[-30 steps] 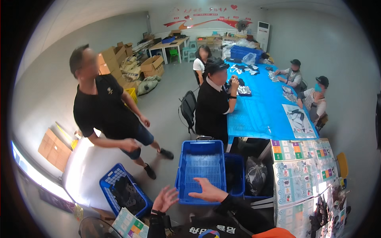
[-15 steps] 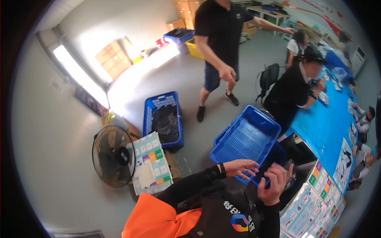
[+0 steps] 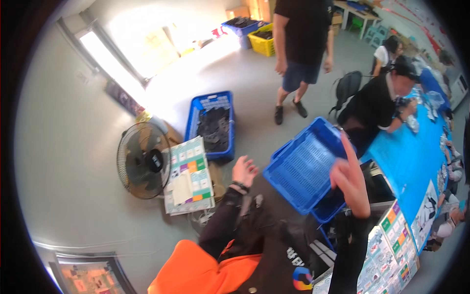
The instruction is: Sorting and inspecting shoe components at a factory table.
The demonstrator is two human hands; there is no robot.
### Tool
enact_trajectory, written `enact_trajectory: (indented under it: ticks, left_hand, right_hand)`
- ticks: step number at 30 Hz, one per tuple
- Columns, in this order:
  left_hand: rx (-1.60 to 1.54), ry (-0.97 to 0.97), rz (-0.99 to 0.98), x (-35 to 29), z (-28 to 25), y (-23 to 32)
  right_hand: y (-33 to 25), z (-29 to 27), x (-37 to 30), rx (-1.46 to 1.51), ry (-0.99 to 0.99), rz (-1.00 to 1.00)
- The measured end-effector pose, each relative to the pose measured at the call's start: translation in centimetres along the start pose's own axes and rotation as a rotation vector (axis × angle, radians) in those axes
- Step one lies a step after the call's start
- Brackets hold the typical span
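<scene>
My left hand point(image 3: 245, 172) is held out over the floor, palm partly turned up, fingers loosely bent and apart. Nothing is in it. My right hand point(image 3: 348, 179) is raised, its index finger stretched out and the others bent; motion blurs it, and I see nothing held. It appears in front of the right side of an upper blue plastic crate point(image 3: 302, 170), which holds nothing and is stacked on another blue crate point(image 3: 325, 210). Beyond my left hand, a blue basket point(image 3: 230, 152) on the floor contains dark grey pieces point(image 3: 214, 128).
A black floor fan point(image 3: 145, 160) and printed sheets point(image 3: 188, 169) stand left. On the right, a person in black point(image 3: 369, 112) works at a blue-covered table point(image 3: 411, 157). Another person point(image 3: 303, 41) stands ahead. Farther back are a yellow basket point(image 3: 262, 45) and a backpack point(image 3: 347, 90).
My hands, close together before, are now apart: the left moved left, the right rose with its index finger out. The standing person's outstretched arms have dropped. My view has shifted.
</scene>
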State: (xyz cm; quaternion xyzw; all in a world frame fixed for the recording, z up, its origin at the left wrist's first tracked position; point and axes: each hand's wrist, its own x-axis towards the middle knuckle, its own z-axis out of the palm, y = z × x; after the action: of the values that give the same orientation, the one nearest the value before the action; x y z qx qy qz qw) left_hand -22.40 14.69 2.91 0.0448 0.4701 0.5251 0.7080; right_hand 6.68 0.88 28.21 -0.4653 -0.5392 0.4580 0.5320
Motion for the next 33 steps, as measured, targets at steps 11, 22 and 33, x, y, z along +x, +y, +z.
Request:
enact_trajectory:
  ticks: [11, 22, 33]
  left_hand:
    - [0.067, -1.369, -0.158, -12.5, 6.5, 10.8]
    - [0.822, -1.311, -0.453, -10.4, 8.2, 1.2]
    - [1.431, -1.489, -0.461, -6.0, 14.6, -3.8]
  right_hand:
    - [1.8, 5.1, 6.4, -0.491, -1.272, 0.737]
    - [-2.6, -9.4, -3.5, 0.611, -0.385, 0.054]
    - [7.1, -15.1, -10.3, 1.197, -0.153, -1.023]
